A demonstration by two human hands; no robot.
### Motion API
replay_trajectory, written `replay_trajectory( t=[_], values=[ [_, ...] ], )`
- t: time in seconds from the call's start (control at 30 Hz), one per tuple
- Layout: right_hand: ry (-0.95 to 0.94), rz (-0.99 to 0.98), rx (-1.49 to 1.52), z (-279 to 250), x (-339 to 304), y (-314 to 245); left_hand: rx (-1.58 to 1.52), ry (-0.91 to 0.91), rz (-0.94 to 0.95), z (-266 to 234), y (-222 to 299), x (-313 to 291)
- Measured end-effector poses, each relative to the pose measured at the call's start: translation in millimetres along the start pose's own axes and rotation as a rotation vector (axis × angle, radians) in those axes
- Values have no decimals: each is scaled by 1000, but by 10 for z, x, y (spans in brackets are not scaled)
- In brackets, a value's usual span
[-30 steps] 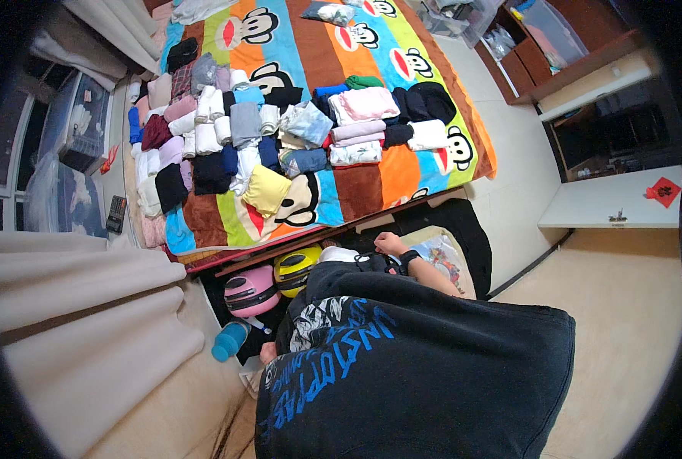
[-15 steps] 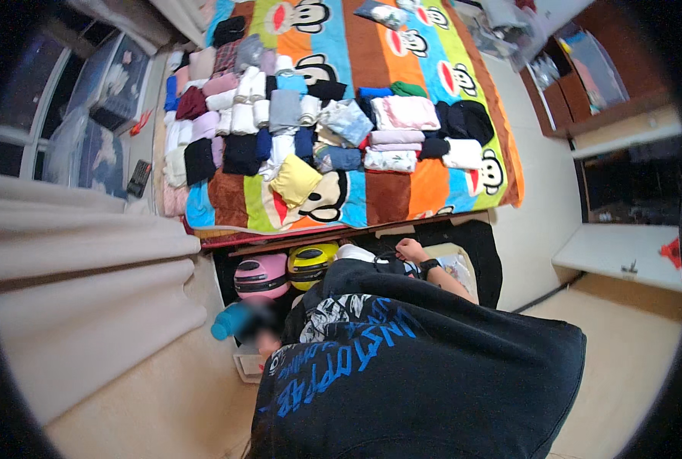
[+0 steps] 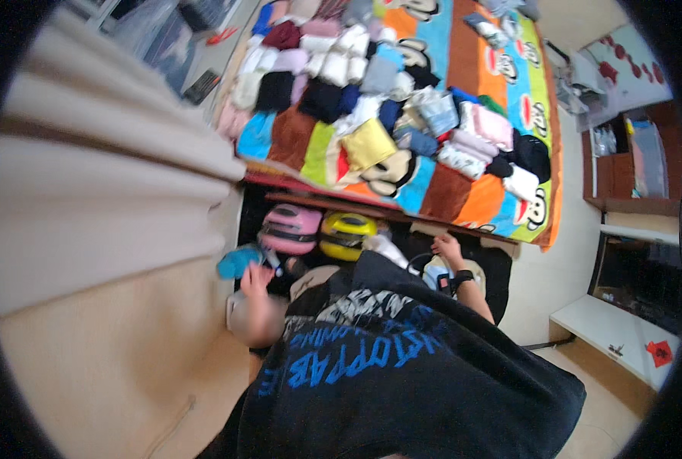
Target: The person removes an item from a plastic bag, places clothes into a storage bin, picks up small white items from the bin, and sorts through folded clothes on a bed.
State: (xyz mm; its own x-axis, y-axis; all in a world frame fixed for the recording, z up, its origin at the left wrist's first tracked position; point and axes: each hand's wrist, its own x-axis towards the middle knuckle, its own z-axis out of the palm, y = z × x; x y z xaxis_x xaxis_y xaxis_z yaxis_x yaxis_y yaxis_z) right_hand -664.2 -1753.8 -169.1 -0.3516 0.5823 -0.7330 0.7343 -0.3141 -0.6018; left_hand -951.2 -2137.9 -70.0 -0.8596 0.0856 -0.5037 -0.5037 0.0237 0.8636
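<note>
My left hand [image 3: 258, 284] is over the dark mat with its fingers apart and seemingly nothing in them. It is nearest to a blue, rounded soft-looking thing [image 3: 238, 262]. My right hand [image 3: 447, 250], with a black watch on the wrist, is by the bed's lower edge. Its fingers are curled together; what they hold, if anything, is too small to tell. Below it lies a pale container [image 3: 437, 277] with light items, partly hidden by my arm. A pink case [image 3: 290, 227] and a yellow case [image 3: 347, 234] stand between my hands. Crumpled white cloth [image 3: 387, 249] lies beside the yellow one.
Folded clothes in several piles, among them a yellow folded cloth [image 3: 369, 144], cover the bed's striped blanket [image 3: 444, 197]. A beige curtain [image 3: 119, 176] hangs at the left. At the right stands a low white cabinet [image 3: 615, 341]. A remote control [image 3: 201, 86] lies near the window.
My view has turned, so the bed appears tilted and further right. My left hand has moved up and forward, its fingers now showing. The right hand remains by the bed's edge.
</note>
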Motion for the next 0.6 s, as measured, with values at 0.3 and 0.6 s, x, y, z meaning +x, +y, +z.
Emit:
replay_trajectory(
  t=[0.3,0.6],
  values=[
    [-39,154,113,1830,-1422,668,-127,-503,27,-545,1894,298],
    [-7,227,30,2223,-2094,1000,-205,-599,23,-1357,2320,344]
  ],
)
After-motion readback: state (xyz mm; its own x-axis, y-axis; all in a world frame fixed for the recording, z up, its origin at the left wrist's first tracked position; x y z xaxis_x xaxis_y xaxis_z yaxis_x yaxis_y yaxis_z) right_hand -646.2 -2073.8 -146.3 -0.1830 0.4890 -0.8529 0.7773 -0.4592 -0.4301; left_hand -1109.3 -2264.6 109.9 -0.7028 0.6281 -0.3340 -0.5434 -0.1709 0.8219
